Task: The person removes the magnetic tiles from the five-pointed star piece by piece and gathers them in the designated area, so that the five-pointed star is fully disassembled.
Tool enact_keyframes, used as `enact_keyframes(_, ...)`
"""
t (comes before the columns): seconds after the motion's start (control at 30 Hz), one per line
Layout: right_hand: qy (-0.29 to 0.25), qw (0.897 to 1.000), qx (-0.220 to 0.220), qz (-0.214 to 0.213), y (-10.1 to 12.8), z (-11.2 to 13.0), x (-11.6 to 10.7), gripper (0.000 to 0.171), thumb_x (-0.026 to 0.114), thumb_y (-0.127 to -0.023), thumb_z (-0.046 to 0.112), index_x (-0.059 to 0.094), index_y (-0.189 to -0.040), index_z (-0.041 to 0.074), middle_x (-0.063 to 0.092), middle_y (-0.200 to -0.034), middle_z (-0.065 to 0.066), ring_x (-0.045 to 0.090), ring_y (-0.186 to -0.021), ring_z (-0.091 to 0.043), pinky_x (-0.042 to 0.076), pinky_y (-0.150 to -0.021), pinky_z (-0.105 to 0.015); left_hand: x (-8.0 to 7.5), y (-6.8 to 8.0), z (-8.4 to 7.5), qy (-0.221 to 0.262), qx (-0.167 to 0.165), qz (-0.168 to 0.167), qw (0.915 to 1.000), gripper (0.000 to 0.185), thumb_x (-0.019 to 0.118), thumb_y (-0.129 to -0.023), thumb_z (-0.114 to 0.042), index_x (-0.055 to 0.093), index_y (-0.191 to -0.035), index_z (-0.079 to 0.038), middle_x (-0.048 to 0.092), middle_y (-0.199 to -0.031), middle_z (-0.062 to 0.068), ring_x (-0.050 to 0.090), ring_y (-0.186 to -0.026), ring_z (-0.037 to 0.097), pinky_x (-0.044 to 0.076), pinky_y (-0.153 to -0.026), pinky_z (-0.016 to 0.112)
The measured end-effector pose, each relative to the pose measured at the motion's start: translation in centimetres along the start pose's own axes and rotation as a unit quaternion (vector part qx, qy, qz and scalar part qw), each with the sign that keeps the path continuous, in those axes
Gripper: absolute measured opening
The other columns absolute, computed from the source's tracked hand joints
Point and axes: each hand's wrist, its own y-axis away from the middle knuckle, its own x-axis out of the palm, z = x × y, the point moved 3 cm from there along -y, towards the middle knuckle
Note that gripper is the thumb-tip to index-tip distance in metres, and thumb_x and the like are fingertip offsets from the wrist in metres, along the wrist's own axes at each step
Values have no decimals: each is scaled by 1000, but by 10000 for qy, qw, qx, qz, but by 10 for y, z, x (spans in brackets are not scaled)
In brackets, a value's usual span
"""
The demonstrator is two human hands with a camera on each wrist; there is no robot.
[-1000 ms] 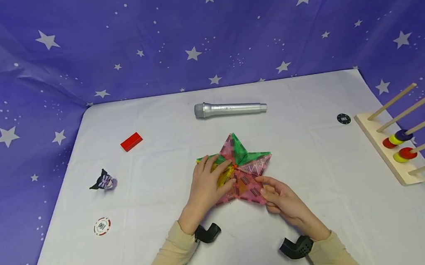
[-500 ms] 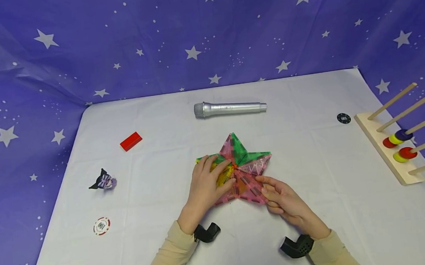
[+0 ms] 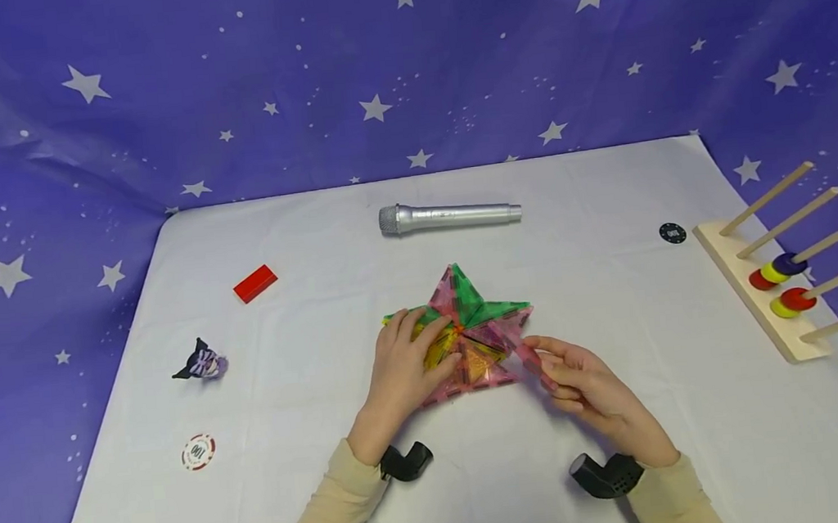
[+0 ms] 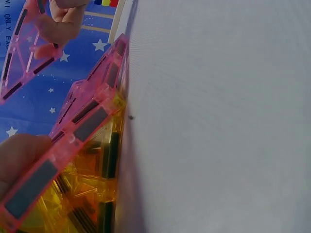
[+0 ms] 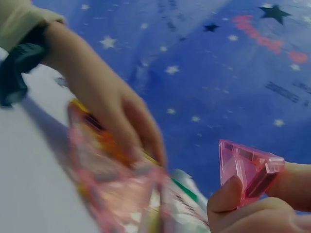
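Note:
A flat star of translucent magnetic tiles (image 3: pixel 475 323), pink, green and yellow, lies on the white table (image 3: pixel 312 401). My left hand (image 3: pixel 405 361) rests on its left part, fingers spread over the yellow and green tiles. My right hand (image 3: pixel 583 380) pinches a pink triangular tile (image 3: pixel 533 359) lifted off the star's lower right. That pink tile (image 5: pixel 250 172) shows in the right wrist view between thumb and fingers. In the left wrist view the pink and yellow tiles (image 4: pixel 82 145) lie beside my fingertip, and the lifted pink tile (image 4: pixel 19 53) shows at upper left.
A silver microphone (image 3: pixel 448 215) lies behind the star. A red block (image 3: pixel 255 283), a small black figure (image 3: pixel 200 362) and a red-white chip (image 3: pixel 198 452) sit at left. A black chip (image 3: pixel 672 232) and a wooden peg rack (image 3: pixel 769 291) with coloured rings stand at right.
My right hand has pulled the pink triangle away from the star's lower right and raised it, moving slightly right. The left hand has stayed on the star.

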Motion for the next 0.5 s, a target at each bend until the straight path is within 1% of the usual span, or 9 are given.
enact_keyframes(0.03, 72, 9999, -104, -72, 2, 5, -3, 31, 31, -97, -3, 40, -126, 3, 54, -83, 2, 17, -48, -9, 19, -42, -19, 0, 0, 0, 28, -17, 15, 10000, 47, 63, -82, -42, 57, -122, -20, 47, -126, 15, 35, -119, 36, 27, -95, 54)
enact_keyframes(0.1, 227, 9985, -294, -409, 6, 15, -10, 30, 32, -96, -3, 41, -125, 3, 54, -86, 0, 20, -49, -9, 19, -43, -18, 1, 1, 0, 71, -79, 63, 9999, 47, 62, -82, -42, 57, -123, -20, 46, -127, 16, 34, -120, 37, 26, -96, 53)
enact_keyframes(0.17, 529, 9932, -520, -900, 10, 28, -21, 28, 35, -96, -2, 40, -123, 3, 53, -84, 0, 24, -50, -7, 20, -44, -18, 1, 2, 0, 105, -143, 95, 9998, 47, 62, -82, -43, 57, -123, -20, 46, -127, 15, 33, -121, 37, 25, -97, 53)
enact_keyframes(0.2, 714, 9879, -656, -1210, 12, 35, -28, 27, 37, -96, -2, 40, -122, 4, 51, -81, 1, 28, -51, -7, 22, -44, -18, 0, 2, 1, 118, -162, 96, 9998, 48, 62, -82, -43, 57, -123, -20, 46, -128, 15, 33, -121, 37, 24, -97, 53)
enact_keyframes(0.27, 1010, 9735, -945, -1821, 16, 50, -44, 26, 41, -95, -2, 40, -120, 4, 50, -78, 1, 35, -53, -6, 26, -45, -17, 0, 2, 1, 128, -194, 115, 9997, 48, 62, -82, -43, 56, -123, -20, 46, -128, 15, 33, -121, 36, 23, -98, 53)
enact_keyframes(0.37, 1423, 9447, -1242, -2680, 25, 72, -73, 28, 46, -92, -2, 41, -118, 6, 49, -76, 2, 44, -57, -6, 35, -46, -17, 0, 1, 0, 134, -167, 132, 9997, 48, 62, -82, -43, 56, -124, -21, 46, -128, 14, 33, -121, 36, 23, -98, 52)
enact_keyframes(0.43, 1645, 9279, -1252, -3104, 31, 84, -92, 29, 50, -91, -2, 42, -117, 8, 48, -76, 3, 46, -59, -6, 40, -48, -17, 1, 0, -1, 135, -118, 164, 9997, 49, 62, -82, -43, 55, -125, -20, 46, -128, 15, 33, -121, 37, 23, -98, 52)
enact_keyframes(0.5, 1936, 9130, -1124, -3411, 37, 94, -109, 29, 52, -90, 0, 43, -115, 10, 47, -77, 3, 48, -60, -6, 42, -49, -17, 2, -1, -2, 134, -67, 200, 9997, 49, 61, -83, -43, 55, -126, -21, 46, -128, 15, 33, -121, 37, 24, -98, 52)
